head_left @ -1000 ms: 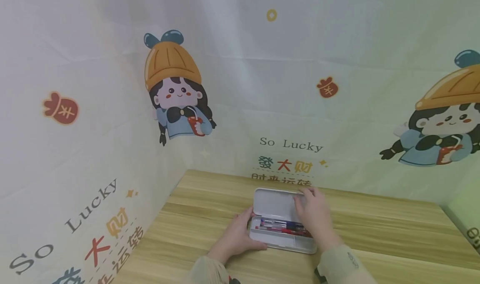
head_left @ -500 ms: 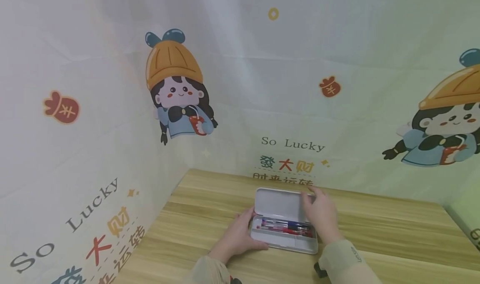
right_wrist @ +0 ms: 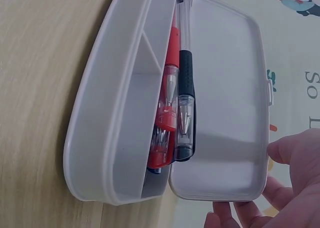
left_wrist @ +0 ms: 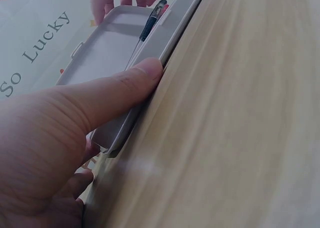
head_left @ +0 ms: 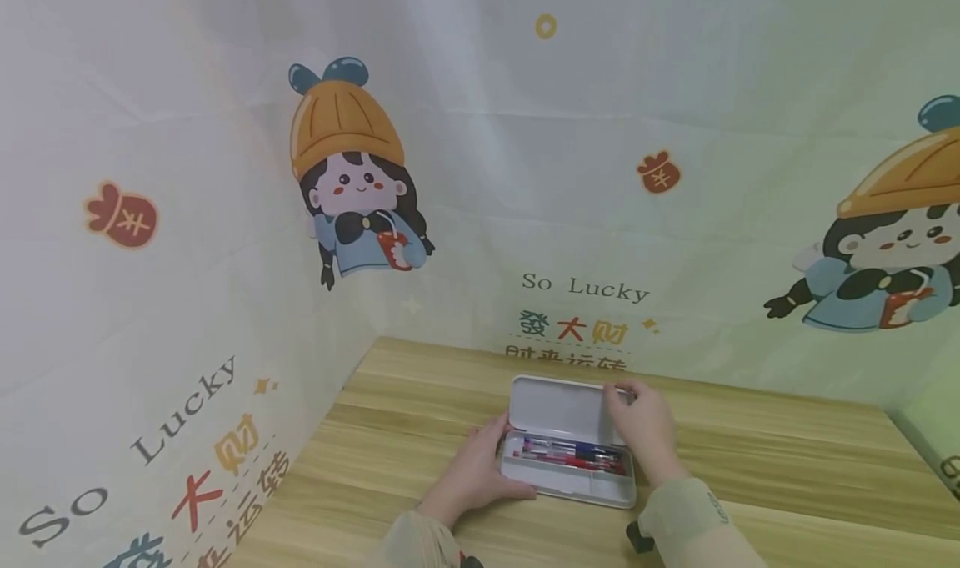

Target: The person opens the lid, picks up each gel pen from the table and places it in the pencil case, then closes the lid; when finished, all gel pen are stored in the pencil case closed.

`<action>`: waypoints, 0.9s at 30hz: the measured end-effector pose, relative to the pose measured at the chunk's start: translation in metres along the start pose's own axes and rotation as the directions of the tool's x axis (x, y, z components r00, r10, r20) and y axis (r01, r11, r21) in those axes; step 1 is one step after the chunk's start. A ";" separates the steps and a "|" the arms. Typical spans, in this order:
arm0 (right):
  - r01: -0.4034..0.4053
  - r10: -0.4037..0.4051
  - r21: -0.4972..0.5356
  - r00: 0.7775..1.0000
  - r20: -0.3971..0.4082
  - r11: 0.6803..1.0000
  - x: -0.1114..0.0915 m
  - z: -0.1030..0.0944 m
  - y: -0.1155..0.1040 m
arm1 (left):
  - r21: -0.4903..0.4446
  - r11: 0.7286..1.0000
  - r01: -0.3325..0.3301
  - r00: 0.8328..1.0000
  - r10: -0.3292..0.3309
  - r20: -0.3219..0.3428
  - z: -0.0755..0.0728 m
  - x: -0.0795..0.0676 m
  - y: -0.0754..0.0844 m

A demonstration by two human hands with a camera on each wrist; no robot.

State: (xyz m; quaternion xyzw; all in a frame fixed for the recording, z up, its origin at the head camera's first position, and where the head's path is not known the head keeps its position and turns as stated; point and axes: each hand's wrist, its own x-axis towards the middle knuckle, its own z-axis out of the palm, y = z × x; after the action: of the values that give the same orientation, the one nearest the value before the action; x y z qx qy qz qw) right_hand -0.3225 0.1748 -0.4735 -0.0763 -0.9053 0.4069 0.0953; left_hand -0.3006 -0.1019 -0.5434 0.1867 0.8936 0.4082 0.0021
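A light grey pencil case [head_left: 551,480] lies on the table with its lid [head_left: 558,405] raised at the back. My left hand [head_left: 474,472] grips the case's left end; in the left wrist view the thumb [left_wrist: 132,83] presses on the front wall, and the other fingers are partly hidden behind. At the lid's upper right corner, my right hand [head_left: 647,430] holds the edge, thumb on the inner side and fingers behind. Several pens lie in the rear compartment, among them a red pen [right_wrist: 171,90] and a black-gripped pen [right_wrist: 185,78]. The front compartment [right_wrist: 132,133] shows bare plastic.
The wood-grain table [head_left: 765,468] stretches to both sides of the case. Behind it and to the left hangs a pale printed cloth [head_left: 480,193] with cartoon figures and lettering. A small black object [head_left: 639,538] sits beneath the right sleeve.
My right hand has slid slightly right along the lid's top edge, and its fingers have come down onto the corner. The left hand keeps its grip; the lid stays raised.
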 end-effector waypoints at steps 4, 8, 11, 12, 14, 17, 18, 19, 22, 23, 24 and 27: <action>-0.007 0.007 0.005 1.000 0.005 1.000 0.000 -0.001 0.000 | -0.009 1.000 -0.003 1.000 0.003 0.000 -0.001 -0.001 0.002; -0.016 0.016 0.004 1.000 0.009 1.000 -0.002 -0.002 -0.001 | -0.013 1.000 -0.001 1.000 0.001 0.002 -0.001 -0.001 0.003; -0.013 0.013 0.016 1.000 0.006 1.000 -0.005 -0.003 -0.003 | -0.010 1.000 0.003 1.000 -0.003 0.003 0.000 -0.001 0.002; -0.007 0.007 0.018 1.000 0.004 1.000 -0.006 -0.004 -0.003 | -0.010 1.000 0.000 1.000 0.000 0.002 0.000 -0.001 0.002; 0.006 -0.006 0.032 1.000 0.001 0.999 -0.009 -0.005 -0.002 | -0.009 1.000 -0.008 1.000 0.008 0.000 0.000 -0.001 0.002; 0.036 -0.036 0.046 0.999 -0.008 0.998 -0.014 -0.007 0.001 | -0.008 1.000 -0.013 1.000 0.013 -0.002 0.000 -0.001 0.003; 0.047 -0.047 0.049 0.999 -0.011 0.998 -0.016 -0.007 0.003 | -0.009 1.000 -0.018 1.000 0.018 -0.004 0.000 -0.001 0.003; 0.059 -0.058 0.052 0.998 -0.016 0.997 -0.018 -0.008 0.004 | -0.007 1.000 -0.018 1.000 0.018 -0.004 0.001 -0.001 0.003; 0.088 -0.087 0.042 0.996 -0.029 0.995 -0.025 -0.008 0.008 | 0.006 1.000 -0.018 1.000 0.018 -0.007 0.001 0.000 0.002; 0.096 -0.095 0.037 0.995 -0.031 0.995 -0.027 -0.008 0.009 | 0.009 1.000 -0.014 1.000 0.014 -0.005 0.001 0.000 0.002; 0.105 -0.104 0.032 0.994 -0.033 0.994 -0.029 -0.009 0.010 | 0.011 1.000 -0.016 1.000 0.016 -0.007 0.001 0.000 0.002; 0.136 -0.135 0.017 0.990 -0.030 0.991 -0.036 -0.010 0.012 | 0.011 1.000 -0.011 1.000 0.011 -0.004 0.001 0.000 0.001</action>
State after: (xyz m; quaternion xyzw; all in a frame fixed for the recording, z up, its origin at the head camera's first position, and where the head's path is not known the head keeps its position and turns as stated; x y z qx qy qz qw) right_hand -0.2845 0.1825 -0.4800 -0.0197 -0.9031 0.4067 0.1366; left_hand -0.2999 -0.1010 -0.5433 0.1908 0.8949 0.4035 -0.0029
